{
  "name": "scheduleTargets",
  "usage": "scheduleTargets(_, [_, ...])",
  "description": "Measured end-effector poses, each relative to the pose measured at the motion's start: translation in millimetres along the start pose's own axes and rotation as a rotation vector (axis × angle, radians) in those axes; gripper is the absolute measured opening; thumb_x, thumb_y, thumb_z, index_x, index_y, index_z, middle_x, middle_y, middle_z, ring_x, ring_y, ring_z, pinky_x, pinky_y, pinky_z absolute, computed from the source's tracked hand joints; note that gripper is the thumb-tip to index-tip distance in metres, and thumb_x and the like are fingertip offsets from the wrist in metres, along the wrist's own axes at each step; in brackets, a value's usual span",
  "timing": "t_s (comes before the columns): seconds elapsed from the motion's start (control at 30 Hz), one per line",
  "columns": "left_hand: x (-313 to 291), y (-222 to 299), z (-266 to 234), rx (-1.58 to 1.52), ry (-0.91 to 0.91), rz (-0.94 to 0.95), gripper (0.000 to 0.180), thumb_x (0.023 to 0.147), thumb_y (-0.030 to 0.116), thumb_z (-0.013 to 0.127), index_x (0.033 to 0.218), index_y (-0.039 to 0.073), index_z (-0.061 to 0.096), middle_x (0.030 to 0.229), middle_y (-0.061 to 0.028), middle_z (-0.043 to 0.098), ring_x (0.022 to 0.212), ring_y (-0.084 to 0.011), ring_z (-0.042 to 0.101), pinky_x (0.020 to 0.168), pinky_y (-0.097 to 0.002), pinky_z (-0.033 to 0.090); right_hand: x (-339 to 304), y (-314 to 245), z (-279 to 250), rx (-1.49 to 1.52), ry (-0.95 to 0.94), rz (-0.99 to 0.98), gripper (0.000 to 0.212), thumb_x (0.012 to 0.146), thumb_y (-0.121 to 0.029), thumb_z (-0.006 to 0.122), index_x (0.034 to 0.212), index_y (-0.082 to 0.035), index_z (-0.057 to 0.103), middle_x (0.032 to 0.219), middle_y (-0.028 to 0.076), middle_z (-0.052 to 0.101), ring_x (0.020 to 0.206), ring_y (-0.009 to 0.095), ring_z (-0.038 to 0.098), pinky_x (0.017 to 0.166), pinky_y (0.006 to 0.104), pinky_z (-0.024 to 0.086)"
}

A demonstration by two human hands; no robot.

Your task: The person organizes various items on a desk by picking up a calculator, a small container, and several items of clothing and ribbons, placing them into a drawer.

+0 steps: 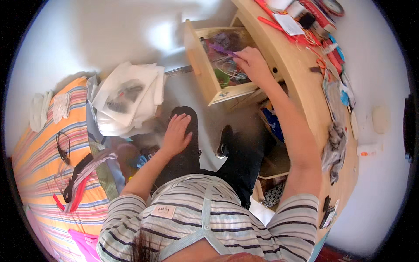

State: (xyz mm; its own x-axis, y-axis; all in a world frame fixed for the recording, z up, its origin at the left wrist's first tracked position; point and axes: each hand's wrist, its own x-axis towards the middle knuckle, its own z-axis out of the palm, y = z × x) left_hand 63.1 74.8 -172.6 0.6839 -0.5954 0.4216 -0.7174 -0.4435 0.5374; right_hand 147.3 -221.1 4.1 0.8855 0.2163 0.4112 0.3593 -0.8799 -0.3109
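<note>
Purple and narrow, a long strip (222, 50) is pinched between the thumb and fingers of your right hand (253, 63), and its free end points away to the left of that grip, above the open drawer (201, 70); you cannot tell from here whether it touches what lies under it. Just beyond the strip, inside the drawer, sits a dark purple bundle (223, 39). Nearer to you than the pinch, a green container (221, 77) lies low in the drawer, and a tangle of pale cords (235, 69) runs between it and your fingers. Right of the grip, the wooden desk (301, 87) curves past your forearm, bearing a white card (289, 24) and a crowd of red things up beyond your hand, with crumpled grey plastic (335, 146) farther back toward you. Below your right forearm, a blue packet (273, 124) shows under the desk. Well to the left of the grip and closer to you, your left hand (176, 133) lies on your black-clad knee (187, 115), fingers loosely spread, holding nothing. Left of that hand are white plastic bags (146, 81), then the orange striped bed (37, 153) with a black cord (63, 150) on it.
</note>
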Motion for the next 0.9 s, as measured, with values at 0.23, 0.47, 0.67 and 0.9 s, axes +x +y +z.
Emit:
scheduleTargets(0.23, [-3, -13, -13, -0.026, -0.028, -0.065, 0.055, 0.072, 0.013, 0.063, 0.121, 0.0, 0.042, 0.121, -0.0164, 0.046, 0.118, -0.0312, 0.04, 0.104, -0.0464, 0.026, 10, 86, 93, -0.248, -0.132, 0.457, 0.023, 0.085, -0.01, 0.043, 0.094, -0.002, 0.062, 0.093, 0.018, 0.057, 0.093, 0.033, 0.052, 0.079, 0.0406, 0.045])
scheduleTargets(0.47, [-5, -57, -45, 0.043, 0.178, -0.373, 0.057, 0.071, 0.008, 0.064, 0.124, 0.004, 0.04, 0.124, -0.0161, 0.044, 0.119, -0.0338, 0.039, 0.103, -0.0454, 0.028, -10, 151, 139, -0.271, -0.711, 0.281, 0.053, 0.083, 0.01, 0.032, 0.133, -0.006, 0.036, 0.129, 0.022, 0.042, 0.117, 0.032, 0.043, 0.096, 0.0408, 0.037])
scheduleTargets(0.67, [8, -141, -109, 0.503, 0.397, -0.361, 0.071, 0.068, 0.02, 0.07, 0.129, 0.005, 0.036, 0.13, -0.0187, 0.038, 0.12, -0.0372, 0.035, 0.102, -0.0464, 0.026, -38, 247, 141, -0.321, -0.699, 0.613, 0.042, 0.089, -0.007, 0.035, 0.13, 0.002, 0.037, 0.127, 0.021, 0.043, 0.117, 0.035, 0.042, 0.096, 0.0421, 0.037])
scheduleTargets(0.9, [18, -209, -105, 0.627, 0.353, -0.619, 0.081, 0.067, 0.042, 0.068, 0.134, 0.017, 0.031, 0.13, -0.0196, 0.038, 0.119, -0.0377, 0.035, 0.098, -0.0498, 0.026, -35, 125, 102, -0.356, -0.312, 0.333, 0.038, 0.091, -0.007, 0.042, 0.129, -0.003, 0.04, 0.134, 0.016, 0.036, 0.123, 0.032, 0.035, 0.099, 0.0431, 0.034])
